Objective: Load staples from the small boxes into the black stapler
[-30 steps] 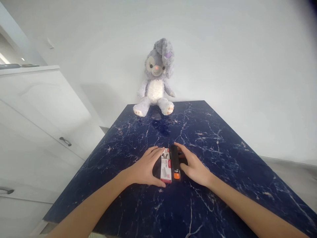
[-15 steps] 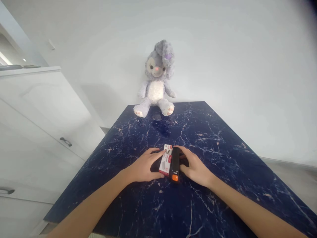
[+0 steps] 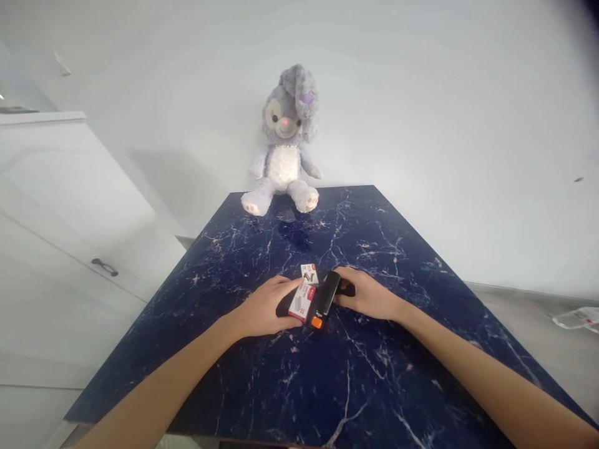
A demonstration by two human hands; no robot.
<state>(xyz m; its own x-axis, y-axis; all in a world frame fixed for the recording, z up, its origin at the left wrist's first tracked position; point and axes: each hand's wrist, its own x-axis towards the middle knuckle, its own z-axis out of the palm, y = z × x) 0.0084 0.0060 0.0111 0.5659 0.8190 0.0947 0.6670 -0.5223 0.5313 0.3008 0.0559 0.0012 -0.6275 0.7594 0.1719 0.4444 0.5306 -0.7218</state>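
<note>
My left hand (image 3: 267, 310) grips a small red and white staple box (image 3: 301, 304), its thumb at the near end and a finger at the far end. Just beyond that lies a second white piece, printed with a stapler picture (image 3: 309, 274); whether it is a separate box I cannot tell. My right hand (image 3: 367, 293) is closed around the far part of a black stapler (image 3: 324, 302) with an orange end. The stapler sits slanted against the right side of the staple box, on the dark blue marbled table (image 3: 322, 399).
A grey-purple plush rabbit (image 3: 284, 165) sits at the table's far edge against the white wall (image 3: 421, 93). White cabinets (image 3: 56, 249) with dark handles stand to the left. A clear plastic item (image 3: 575, 318) lies on the floor at the right.
The stapler has turned from nearly straight to slanted, its far end leaning right. The staple box tilts too, and its printed far part now sits at an angle to it. The view has shifted.
</note>
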